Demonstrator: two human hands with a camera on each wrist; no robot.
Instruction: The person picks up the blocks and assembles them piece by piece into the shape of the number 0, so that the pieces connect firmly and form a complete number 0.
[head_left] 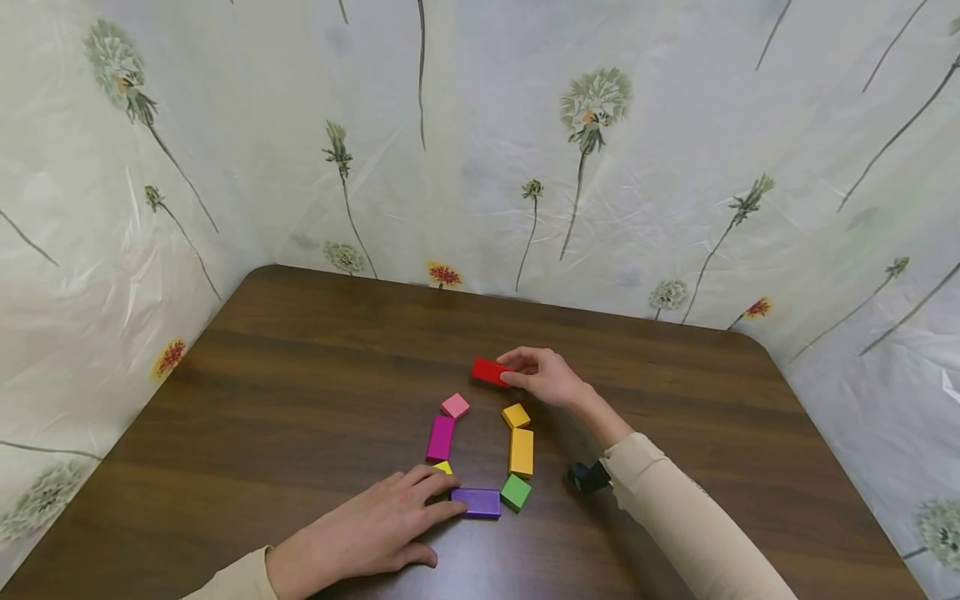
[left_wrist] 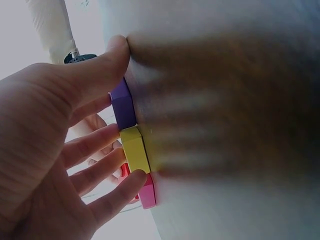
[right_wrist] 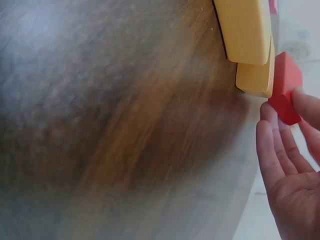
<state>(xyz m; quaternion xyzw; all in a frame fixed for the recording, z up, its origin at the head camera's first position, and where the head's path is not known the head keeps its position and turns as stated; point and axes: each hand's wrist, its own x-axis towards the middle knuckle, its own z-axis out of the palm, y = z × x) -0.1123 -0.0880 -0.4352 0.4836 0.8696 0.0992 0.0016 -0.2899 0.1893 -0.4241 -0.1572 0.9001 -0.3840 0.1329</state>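
Note:
In the head view my right hand (head_left: 551,379) pinches one end of a red rectangular block (head_left: 487,371) between thumb and fingers, beyond a loose ring of coloured blocks. My left hand (head_left: 378,525) lies low at the ring's near left, fingers spread. Its index fingertip touches a purple block (head_left: 482,503), and other fingers reach a yellow block (left_wrist: 135,152), mostly covered in the head view. Up the left side run a magenta block (head_left: 441,438) and a small pink block (head_left: 455,406). On the right are a green block (head_left: 516,492), a long orange-yellow block (head_left: 522,452) and a smaller one (head_left: 516,416).
Everything lies on a dark wood-grain table (head_left: 300,358) with rounded far corners. A pale, dandelion-printed sheet (head_left: 480,167) hangs behind and on both sides. A black device (head_left: 588,477) sits under my right wrist, by the sleeve cuff.

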